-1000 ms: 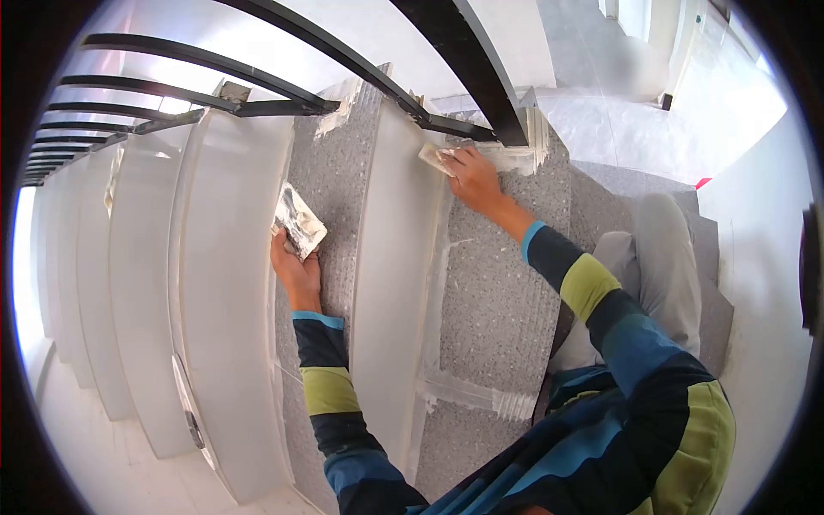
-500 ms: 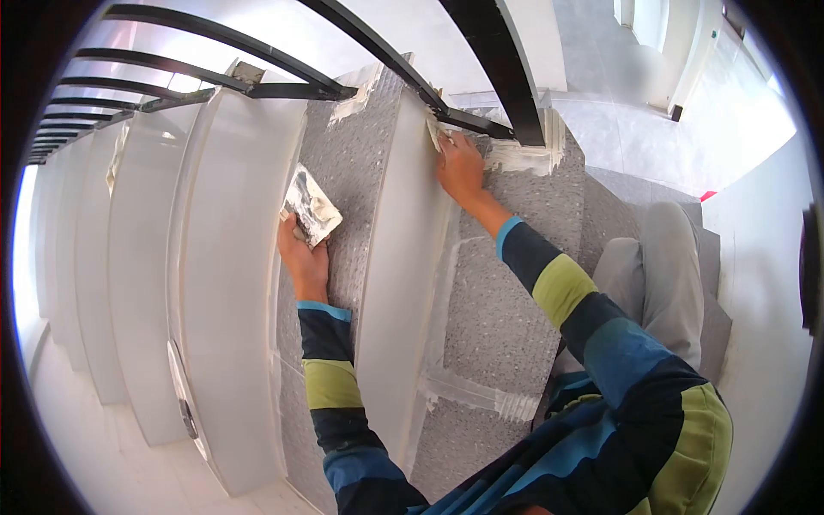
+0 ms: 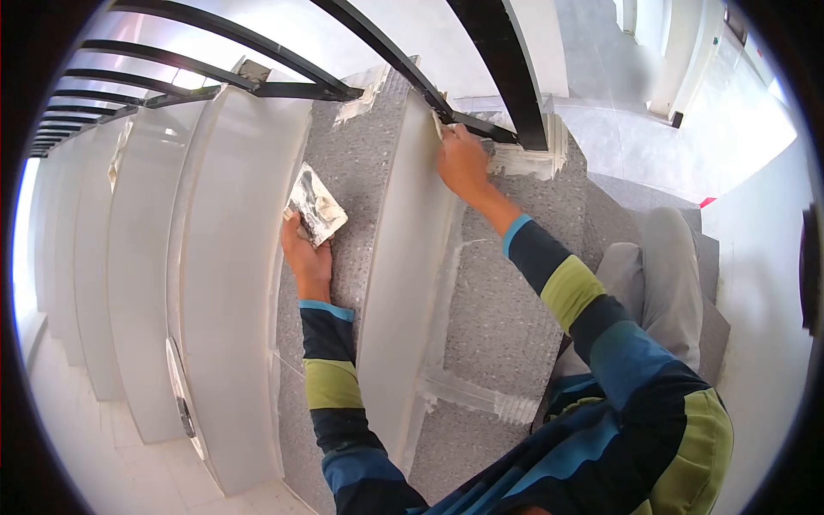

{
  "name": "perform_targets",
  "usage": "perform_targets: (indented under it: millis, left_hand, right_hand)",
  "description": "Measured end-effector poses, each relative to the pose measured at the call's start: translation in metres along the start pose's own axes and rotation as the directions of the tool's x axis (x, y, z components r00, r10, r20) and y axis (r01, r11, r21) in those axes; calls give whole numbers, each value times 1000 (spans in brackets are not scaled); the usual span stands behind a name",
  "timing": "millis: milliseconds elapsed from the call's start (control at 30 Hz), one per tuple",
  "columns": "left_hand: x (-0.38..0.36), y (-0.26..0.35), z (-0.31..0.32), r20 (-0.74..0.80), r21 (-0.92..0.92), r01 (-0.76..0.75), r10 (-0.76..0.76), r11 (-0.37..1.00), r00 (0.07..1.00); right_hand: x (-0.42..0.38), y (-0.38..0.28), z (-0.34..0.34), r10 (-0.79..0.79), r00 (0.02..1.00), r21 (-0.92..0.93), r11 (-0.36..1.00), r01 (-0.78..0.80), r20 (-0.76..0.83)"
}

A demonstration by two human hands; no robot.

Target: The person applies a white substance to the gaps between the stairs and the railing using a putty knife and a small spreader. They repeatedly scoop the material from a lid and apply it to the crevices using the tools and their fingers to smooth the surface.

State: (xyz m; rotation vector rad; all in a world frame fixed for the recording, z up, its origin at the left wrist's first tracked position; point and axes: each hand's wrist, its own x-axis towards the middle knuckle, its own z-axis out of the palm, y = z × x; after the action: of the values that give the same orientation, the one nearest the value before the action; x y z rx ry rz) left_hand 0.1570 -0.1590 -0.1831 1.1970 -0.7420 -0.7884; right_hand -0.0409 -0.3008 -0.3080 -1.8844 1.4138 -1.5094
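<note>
My left hand (image 3: pixel 307 264) is closed around a wide putty knife (image 3: pixel 316 206), its square blade smeared with whitish filler. The blade sits over a grey speckled stair tread (image 3: pixel 348 163). My right hand (image 3: pixel 464 165) pinches a small, pale flat scraper (image 3: pixel 439 125), mostly hidden by the fingers. The scraper is at the top end of a white riser (image 3: pixel 396 249), close under the black railing's bottom bar (image 3: pixel 485 129). Whitish filler (image 3: pixel 524 161) is spread on the tread around the foot of the thick black post (image 3: pixel 506 77), just right of my right hand.
Black railing bars (image 3: pixel 232 36) run along the upper left. More white stair risers (image 3: pixel 142 283) follow on the left, with a thin round-edged object (image 3: pixel 184 408) against one. Translucent tape (image 3: pixel 481 397) crosses the near tread. My bent grey-trousered legs (image 3: pixel 669 283) are at right, beside a white wall (image 3: pixel 764 257).
My right hand has shifted slightly upward with the scraper, toward the railing bar. My left hand still holds the putty knife in nearly the same place. The view has moved a little.
</note>
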Motion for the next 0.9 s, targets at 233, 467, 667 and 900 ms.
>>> perform_targets:
  millis: [233,467,667,900]
  left_hand:
    - [3,-2,1,-25,-56,2,-3,998,1000]
    - [0,1,3,-18,-19,-10,9,1000,1000]
    - [1,-2,0,4,-23,-12,12,1000,1000]
    - [-17,9,16,52,-1,10,-10,1000,999]
  right_hand:
    - [10,3,-27,-58,974,-23,998,65,220]
    - [14,-18,-6,81,986,-126,990,-63,144]
    - [10,3,-59,-141,900,64,990,125,414]
    - [-42,-29,-155,-165,902,401,916,-10,399]
